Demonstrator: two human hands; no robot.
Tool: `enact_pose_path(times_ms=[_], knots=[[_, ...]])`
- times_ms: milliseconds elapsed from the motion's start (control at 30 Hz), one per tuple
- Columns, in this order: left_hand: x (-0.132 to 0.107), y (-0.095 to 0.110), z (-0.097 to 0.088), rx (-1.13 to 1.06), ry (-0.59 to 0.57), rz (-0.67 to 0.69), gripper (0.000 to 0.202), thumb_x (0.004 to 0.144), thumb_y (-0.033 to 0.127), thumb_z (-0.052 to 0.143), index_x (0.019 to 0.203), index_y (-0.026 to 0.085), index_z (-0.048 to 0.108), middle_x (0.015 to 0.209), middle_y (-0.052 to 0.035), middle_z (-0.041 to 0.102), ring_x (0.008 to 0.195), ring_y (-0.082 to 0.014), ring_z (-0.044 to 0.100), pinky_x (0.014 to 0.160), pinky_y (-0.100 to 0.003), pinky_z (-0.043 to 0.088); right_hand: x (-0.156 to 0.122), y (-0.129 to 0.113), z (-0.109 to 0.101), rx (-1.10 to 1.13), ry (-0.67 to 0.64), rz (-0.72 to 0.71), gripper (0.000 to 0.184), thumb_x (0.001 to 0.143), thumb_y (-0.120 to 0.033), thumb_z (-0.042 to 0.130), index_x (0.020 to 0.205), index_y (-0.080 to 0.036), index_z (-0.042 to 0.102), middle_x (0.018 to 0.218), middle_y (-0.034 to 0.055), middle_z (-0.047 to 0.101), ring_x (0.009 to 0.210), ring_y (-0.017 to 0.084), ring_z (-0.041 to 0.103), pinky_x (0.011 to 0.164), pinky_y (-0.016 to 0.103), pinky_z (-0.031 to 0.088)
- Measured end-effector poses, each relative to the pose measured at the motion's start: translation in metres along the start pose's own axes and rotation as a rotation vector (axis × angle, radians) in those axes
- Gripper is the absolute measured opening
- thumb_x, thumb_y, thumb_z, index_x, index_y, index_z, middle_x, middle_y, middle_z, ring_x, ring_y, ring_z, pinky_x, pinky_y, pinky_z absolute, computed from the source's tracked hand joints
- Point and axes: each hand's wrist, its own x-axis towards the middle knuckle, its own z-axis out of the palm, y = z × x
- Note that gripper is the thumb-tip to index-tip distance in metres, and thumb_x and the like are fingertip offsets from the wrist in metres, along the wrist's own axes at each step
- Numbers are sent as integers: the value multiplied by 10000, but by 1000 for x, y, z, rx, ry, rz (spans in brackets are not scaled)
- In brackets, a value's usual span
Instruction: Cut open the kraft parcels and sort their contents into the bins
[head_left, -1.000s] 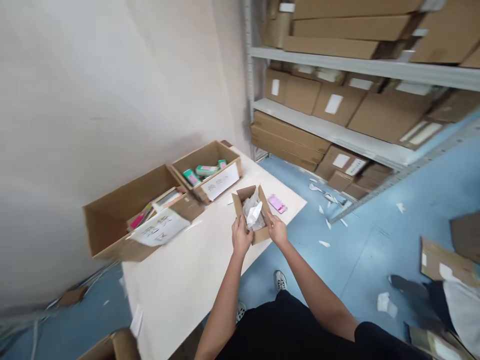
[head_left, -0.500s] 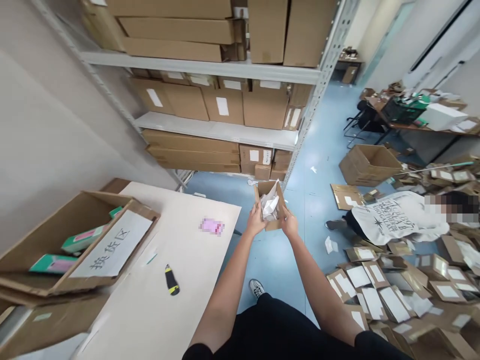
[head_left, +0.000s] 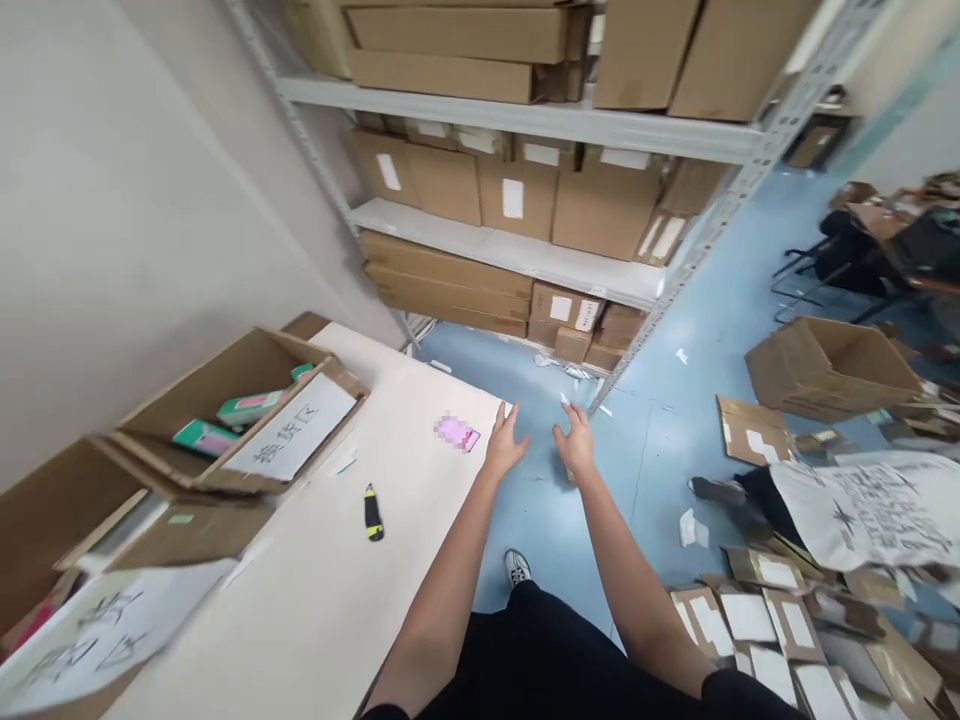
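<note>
My left hand (head_left: 505, 442) is open, fingers spread, beside the corner of the white table (head_left: 337, 590). Across a gap from it, my right hand (head_left: 574, 440) is also open above the blue floor. Nothing lies between them. Just below the right hand a sliver of a brown cardboard box (head_left: 568, 470) shows; most of it is hidden behind the hand and wrist. On the table, nearest my left hand, lies a pink item (head_left: 456, 432), blurred out in the picture. A black and yellow utility knife (head_left: 373, 513) rests farther left on the tabletop.
A metal shelf (head_left: 525, 262) with cardboard boxes stands ahead. An open carton (head_left: 289, 440) with green boxes sits on the left. To the right, a person in a white printed top (head_left: 862, 510) is near many used boxes (head_left: 780, 620) and a large open carton (head_left: 825, 370).
Both hands have let go of the small box with white paper, which has dropped mostly out of sight. The view has swung left, and the hands stay apart.
</note>
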Motion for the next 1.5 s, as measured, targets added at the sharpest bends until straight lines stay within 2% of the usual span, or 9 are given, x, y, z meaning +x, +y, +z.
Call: enact_pose_path(times_ms=[200, 367, 533, 733, 867, 1000, 1100, 1233, 1500], knots=[[-60, -40, -78, 16, 274, -139, 831, 879, 247, 710, 1627, 266, 346, 1750, -121, 179, 1576, -316, 301, 1266, -471, 342, 7, -87, 71, 83, -208, -227, 554, 927, -307, 528, 1462, -167, 560, 1526, 167, 519, 1426, 304, 476, 1193, 489, 410], [-152, -78, -147, 52, 501, -317, 823, 886, 274, 714, 1624, 292, 350, 1752, -100, 179, 1569, -320, 314, 1253, -483, 354, -39, -186, 137, 191, -411, -450, 565, 936, -306, 532, 1488, -185, 545, 1556, 155, 492, 1453, 299, 447, 1220, 501, 383], [-282, -105, -202, 69, 759, -475, 818, 888, 280, 709, 1624, 285, 351, 1748, -110, 190, 1574, -318, 304, 1243, -475, 363, -143, -293, 180, 314, -639, -675, 577, 935, -296, 541, 1504, -203, 533, 1568, 145, 485, 1461, 294, 440, 1212, 499, 396], [-474, -120, -244, 105, 1078, -667, 816, 879, 272, 712, 1618, 258, 367, 1734, -142, 228, 1565, -339, 320, 1236, -504, 364, -328, -394, 200, 412, -917, -962, 589, 922, -294, 562, 1506, -216, 534, 1571, 143, 484, 1459, 302, 446, 1203, 515, 403], [-616, -128, -245, 134, 1301, -813, 804, 886, 289, 706, 1615, 248, 370, 1717, -139, 276, 1572, -325, 306, 1260, -493, 328, -463, -441, 201, 446, -1109, -1179, 606, 918, -297, 574, 1517, -225, 521, 1585, 138, 471, 1471, 297, 437, 1211, 512, 396], [-745, -124, -222, 119, 1471, -995, 784, 884, 294, 698, 1604, 243, 390, 1710, -135, 299, 1569, -322, 317, 1265, -499, 323, -587, -467, 190, 487, -1263, -1344, 625, 925, -298, 567, 1541, -217, 492, 1597, 143, 452, 1482, 289, 426, 1215, 498, 398], [-822, -118, -201, 91, 1566, -1122, 772, 878, 285, 698, 1594, 238, 411, 1697, -130, 332, 1567, -312, 323, 1269, -487, 328, -660, -476, 181, 506, -1356, -1434, 630, 925, -292, 566, 1544, -202, 491, 1596, 150, 451, 1490, 285, 421, 1225, 482, 391], [-889, -123, -179, 50, 1673, -1266, 741, 886, 285, 683, 1581, 246, 428, 1689, -117, 352, 1565, -306, 328, 1265, -471, 344, -729, -483, 182, 470, -1435, -1520, 643, 918, -271, 574, 1552, -207, 488, 1606, 147, 444, 1492, 294, 417, 1230, 490, 379], [-952, -173, -159, -82, 1676, -1420, 745, 880, 297, 699, 1575, 253, 434, 1679, -97, 370, 1559, -295, 340, 1258, -431, 353, -834, -513, 238, 318, -1573, -1648, 625, 921, -262, 572, 1539, -198, 496, 1634, 143, 395, 1487, 294, 418, 1213, 452, 400]])
